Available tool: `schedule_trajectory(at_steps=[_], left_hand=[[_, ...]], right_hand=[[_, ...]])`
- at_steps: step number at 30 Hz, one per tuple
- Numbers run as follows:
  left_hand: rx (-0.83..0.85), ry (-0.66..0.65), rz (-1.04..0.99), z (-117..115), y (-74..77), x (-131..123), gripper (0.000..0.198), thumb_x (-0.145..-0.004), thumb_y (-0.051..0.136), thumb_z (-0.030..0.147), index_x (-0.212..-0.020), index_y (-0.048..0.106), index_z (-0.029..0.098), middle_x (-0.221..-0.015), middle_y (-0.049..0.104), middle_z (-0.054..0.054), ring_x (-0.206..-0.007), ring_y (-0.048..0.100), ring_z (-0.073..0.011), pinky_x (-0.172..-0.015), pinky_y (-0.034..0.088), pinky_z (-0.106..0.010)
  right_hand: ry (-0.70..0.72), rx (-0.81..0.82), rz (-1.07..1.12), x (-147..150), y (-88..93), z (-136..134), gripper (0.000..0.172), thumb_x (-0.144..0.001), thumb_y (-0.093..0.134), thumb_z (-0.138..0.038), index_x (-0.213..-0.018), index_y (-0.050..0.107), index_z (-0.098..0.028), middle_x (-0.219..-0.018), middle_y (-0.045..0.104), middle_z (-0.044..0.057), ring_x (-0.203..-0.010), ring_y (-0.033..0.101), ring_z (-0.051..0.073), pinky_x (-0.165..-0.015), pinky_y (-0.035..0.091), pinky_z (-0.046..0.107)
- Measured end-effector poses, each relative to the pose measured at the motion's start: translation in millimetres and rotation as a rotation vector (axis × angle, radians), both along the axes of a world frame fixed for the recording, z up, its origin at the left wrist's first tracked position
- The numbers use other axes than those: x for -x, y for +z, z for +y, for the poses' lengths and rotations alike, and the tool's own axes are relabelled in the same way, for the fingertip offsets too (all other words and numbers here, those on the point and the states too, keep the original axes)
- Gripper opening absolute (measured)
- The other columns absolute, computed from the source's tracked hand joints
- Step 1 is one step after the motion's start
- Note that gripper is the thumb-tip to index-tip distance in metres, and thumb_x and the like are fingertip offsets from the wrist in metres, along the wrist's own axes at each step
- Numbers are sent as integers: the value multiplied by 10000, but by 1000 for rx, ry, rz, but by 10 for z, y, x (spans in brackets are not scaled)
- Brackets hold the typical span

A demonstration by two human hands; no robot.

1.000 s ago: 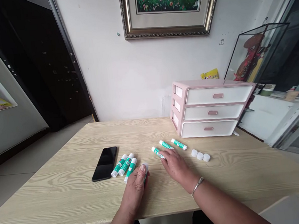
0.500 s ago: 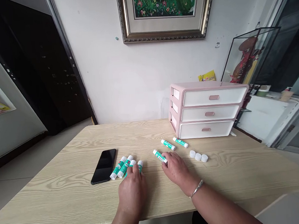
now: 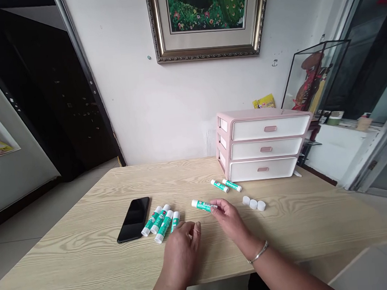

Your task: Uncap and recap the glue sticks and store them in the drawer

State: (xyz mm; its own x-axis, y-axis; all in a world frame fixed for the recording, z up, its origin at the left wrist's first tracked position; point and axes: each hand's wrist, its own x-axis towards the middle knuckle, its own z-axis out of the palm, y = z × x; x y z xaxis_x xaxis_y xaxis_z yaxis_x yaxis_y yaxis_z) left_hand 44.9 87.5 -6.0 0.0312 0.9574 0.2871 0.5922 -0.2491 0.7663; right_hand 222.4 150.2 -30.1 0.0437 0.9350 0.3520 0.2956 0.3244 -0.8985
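Right hand pinches a green-and-white tube by its right end, mid bench; left hand half curled, can't tell if holding anything. Light, level pinch probably best, tube's left end kept free. Around, big to small: pink-and-white drawer unit behind, black phone far left, four more tubes crowding left hand's side, two others by drawer unit, three white caps on right

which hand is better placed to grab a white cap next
Probably the left hand: it appears empty, while the right hand holds a glue stick, though sitting nearer the white caps.
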Motion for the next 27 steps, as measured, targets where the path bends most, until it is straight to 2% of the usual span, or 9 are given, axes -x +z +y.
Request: schedule_trajectory(at_steps=[2, 5, 7, 9, 11, 15, 19, 23, 27], left_hand=[[89, -83, -108, 2, 71, -75, 477, -1006, 437, 586, -785, 668, 231, -767, 678, -51, -738, 616, -229, -707, 435, -323], [154, -125, -361, 16, 130, -124, 487, -970, 471, 635, -993, 711, 211, -973, 734, -86, -882, 659, -250, -794, 506, -349], [185, -120, -544, 29, 128, -122, 478, -934, 539, 643, -1056, 713, 214, -1109, 732, -113, -985, 668, -269, -850, 536, -368], [217, -121, -644, 42, 113, -101, 452, -915, 578, 640, -1030, 709, 224, -1099, 735, -110, -997, 675, -271, -875, 553, -379], [232, -145, -665, 59, 101, -73, 429, -912, 595, 633, -984, 695, 223, -998, 737, -85, -924, 681, -254, -857, 564, -379], [254, -224, -678, 117, 70, -35, 391, -921, 604, 610, -972, 612, 222, -827, 663, -13, -754, 642, -195, -727, 564, -337], [287, -278, -656, 173, -27, -42, 404, -911, 605, 623, -1031, 564, 240, -790, 572, 31, -676, 566, -163, -557, 496, -269], [305, -278, -583, 192, -134, -24, 428, -936, 569, 617, -1123, 570, 233, -737, 536, 44, -611, 474, -136, -492, 365, -231], [287, -295, -460, 177, -166, 35, 406, -977, 517, 603, -1151, 574, 240, -733, 531, 43, -640, 455, -137, -560, 377, -243]], right_hand=[[72, 40, 152, 64, 44, -156, 409, -897, 634, -560, -1032, 678, -177, -855, 732, 59, -725, 652, 185, -626, 509, 286], [226, 130, 392, 165, 82, -396, 454, -830, 737, -608, -993, 696, -187, -855, 729, 56, -708, 633, 173, -580, 470, 266], [306, 130, 406, 193, 72, -496, 415, -847, 741, -587, -999, 709, -202, -899, 735, 57, -742, 645, 181, -614, 490, 278], [322, 64, 295, 144, 45, -513, 351, -908, 690, -553, -1029, 723, -225, -943, 742, 62, -812, 669, 209, -690, 526, 314], [235, -50, 83, -1, 21, -446, 295, -961, 628, -506, -1069, 732, -252, -978, 747, 69, -904, 680, 246, -782, 546, 362], [-124, -266, -426, -480, 18, -158, 255, -1001, 563, -351, -1183, 714, -257, -1056, 740, 104, -1040, 654, 288, -954, 498, 446], [-414, -258, -858, -868, 16, 93, 310, -1001, 503, -188, -1262, 668, -210, -1124, 720, 130, -1100, 612, 289, -1003, 423, 461], [-482, -149, -1102, -988, -12, 176, 309, -973, 504, -106, -1222, 680, -153, -1025, 721, 137, -1050, 615, 282, -931, 408, 410], [-452, -127, -1171, -973, 5, 168, 341, -962, 491, -54, -1209, 702, -155, -976, 736, 129, -990, 638, 282, -876, 399, 403]])
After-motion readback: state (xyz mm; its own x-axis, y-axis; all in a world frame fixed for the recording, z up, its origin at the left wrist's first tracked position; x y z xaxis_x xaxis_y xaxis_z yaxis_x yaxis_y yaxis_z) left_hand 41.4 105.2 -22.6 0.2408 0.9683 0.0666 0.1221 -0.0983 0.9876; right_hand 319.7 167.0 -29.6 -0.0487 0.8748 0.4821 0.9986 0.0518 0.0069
